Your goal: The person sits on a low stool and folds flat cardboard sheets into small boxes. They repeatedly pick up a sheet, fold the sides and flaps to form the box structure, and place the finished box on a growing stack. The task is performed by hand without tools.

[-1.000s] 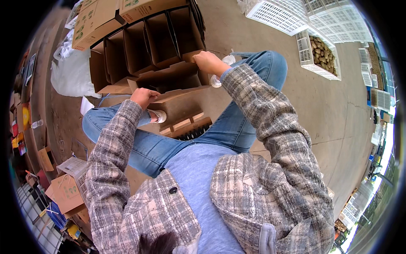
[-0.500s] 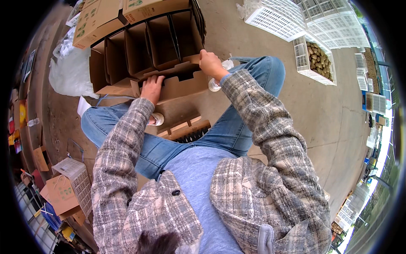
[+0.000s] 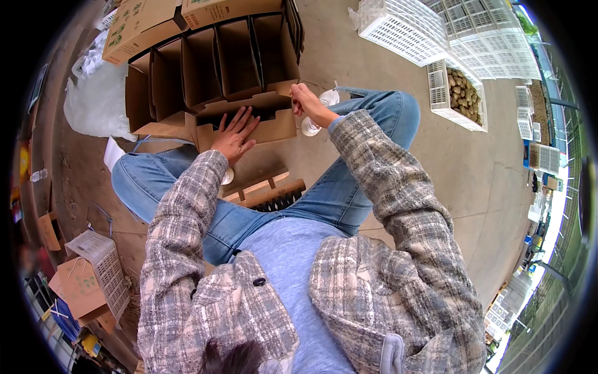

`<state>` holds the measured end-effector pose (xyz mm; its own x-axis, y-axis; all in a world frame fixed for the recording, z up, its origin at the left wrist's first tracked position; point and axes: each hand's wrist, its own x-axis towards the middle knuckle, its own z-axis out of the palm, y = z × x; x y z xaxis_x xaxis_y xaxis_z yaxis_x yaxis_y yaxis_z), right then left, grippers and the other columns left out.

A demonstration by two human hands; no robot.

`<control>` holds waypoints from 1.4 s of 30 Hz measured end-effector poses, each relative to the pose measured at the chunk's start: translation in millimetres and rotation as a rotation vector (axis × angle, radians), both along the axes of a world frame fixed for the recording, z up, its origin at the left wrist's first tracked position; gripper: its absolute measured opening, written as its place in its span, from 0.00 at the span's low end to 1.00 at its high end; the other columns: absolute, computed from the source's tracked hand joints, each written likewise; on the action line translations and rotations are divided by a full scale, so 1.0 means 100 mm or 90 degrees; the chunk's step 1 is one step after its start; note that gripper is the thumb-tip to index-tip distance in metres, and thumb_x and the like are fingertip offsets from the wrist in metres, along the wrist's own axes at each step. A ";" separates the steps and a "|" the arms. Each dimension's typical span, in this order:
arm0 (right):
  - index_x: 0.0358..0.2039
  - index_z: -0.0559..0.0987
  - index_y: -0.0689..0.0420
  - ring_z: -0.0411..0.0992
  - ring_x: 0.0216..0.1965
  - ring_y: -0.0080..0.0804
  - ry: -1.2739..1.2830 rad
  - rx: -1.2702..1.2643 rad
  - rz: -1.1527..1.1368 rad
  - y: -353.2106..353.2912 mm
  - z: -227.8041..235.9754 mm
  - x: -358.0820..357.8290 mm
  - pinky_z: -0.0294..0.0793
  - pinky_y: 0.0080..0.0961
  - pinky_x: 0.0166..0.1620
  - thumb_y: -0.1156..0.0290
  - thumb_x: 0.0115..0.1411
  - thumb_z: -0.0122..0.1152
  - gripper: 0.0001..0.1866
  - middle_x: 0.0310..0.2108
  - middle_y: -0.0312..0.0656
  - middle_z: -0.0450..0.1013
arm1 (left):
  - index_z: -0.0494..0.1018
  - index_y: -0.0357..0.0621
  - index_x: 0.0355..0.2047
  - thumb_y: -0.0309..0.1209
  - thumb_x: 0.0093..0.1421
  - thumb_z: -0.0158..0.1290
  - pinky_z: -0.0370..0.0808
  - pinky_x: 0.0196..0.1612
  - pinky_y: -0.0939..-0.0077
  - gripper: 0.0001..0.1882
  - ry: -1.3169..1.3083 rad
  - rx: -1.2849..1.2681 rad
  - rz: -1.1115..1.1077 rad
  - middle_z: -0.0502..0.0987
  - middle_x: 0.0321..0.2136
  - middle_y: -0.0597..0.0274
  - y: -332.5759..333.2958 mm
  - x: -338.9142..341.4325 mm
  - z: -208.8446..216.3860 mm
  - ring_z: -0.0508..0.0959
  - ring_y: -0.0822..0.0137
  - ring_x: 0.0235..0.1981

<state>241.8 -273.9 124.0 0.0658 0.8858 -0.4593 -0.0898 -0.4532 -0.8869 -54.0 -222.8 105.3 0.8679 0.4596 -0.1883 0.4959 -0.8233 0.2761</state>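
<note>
Spread wide, the fingers of the left hand (image 3: 235,136) are laid against the near side of an open cardboard carton (image 3: 275,129), their tips reaching over its dark opening. At the carton's right end, the fingers of the right hand (image 3: 304,101) are curled; whether an edge is pinched between them cannot be told. The carton, made of smooth brown board with notched upper edges, is set crosswise on the far side of the person's bent knees, clad in faded blue denim (image 3: 358,171). Directly beyond it, five tall, narrow cardboard openings (image 3: 240,62) are ranged side by side, their plain inner walls exposed. Behind these, two printed cartons (image 3: 146,31) are seen, partly cut off by the picture's upper rim. To the left, a crumpled, translucent white plastic bag (image 3: 96,103) is slumped on the concrete floor (image 3: 461,174). At upper right, one white lattice-sided plastic crate (image 3: 439,92) is filled with rounded brown produce (image 3: 464,96), beside stacked white crates (image 3: 402,31) too tightly packed to be counted. At lower left, another white crate (image 3: 112,268) is flanked by a single brown box (image 3: 78,287) with loose flaps.
</note>
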 end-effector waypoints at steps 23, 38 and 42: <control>0.61 0.58 0.59 0.66 0.59 0.57 -0.670 -0.152 -0.045 -0.11 -0.15 -0.76 0.68 0.55 0.57 0.41 0.42 0.78 0.56 0.55 0.56 0.65 | 0.57 0.65 0.71 0.49 0.69 0.44 0.39 0.73 0.48 0.31 -0.032 -0.015 -0.011 0.34 0.76 0.60 -0.06 0.00 0.00 0.35 0.61 0.76; 0.59 0.55 0.66 0.72 0.55 0.60 -0.535 -0.161 0.097 -0.11 -0.26 -0.45 0.72 0.45 0.57 0.50 0.45 0.80 0.54 0.53 0.62 0.72 | 0.58 0.58 0.70 0.46 0.64 0.52 0.41 0.73 0.47 0.35 -0.056 -0.037 0.037 0.38 0.76 0.59 -0.17 0.00 0.01 0.36 0.59 0.76; 0.59 0.55 0.68 0.74 0.54 0.56 -0.537 -0.153 0.153 -0.08 -0.12 -0.47 0.73 0.41 0.58 0.52 0.49 0.77 0.51 0.51 0.64 0.74 | 0.64 0.49 0.65 0.39 0.62 0.57 0.53 0.70 0.52 0.31 -0.071 -0.021 0.076 0.51 0.72 0.57 -0.22 -0.03 0.16 0.50 0.57 0.73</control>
<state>195.0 -281.4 112.3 0.2895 0.8057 -0.5167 0.6676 -0.5568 -0.4942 -57.0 -244.8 121.7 0.8240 0.5558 -0.1099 0.5541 -0.7500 0.3611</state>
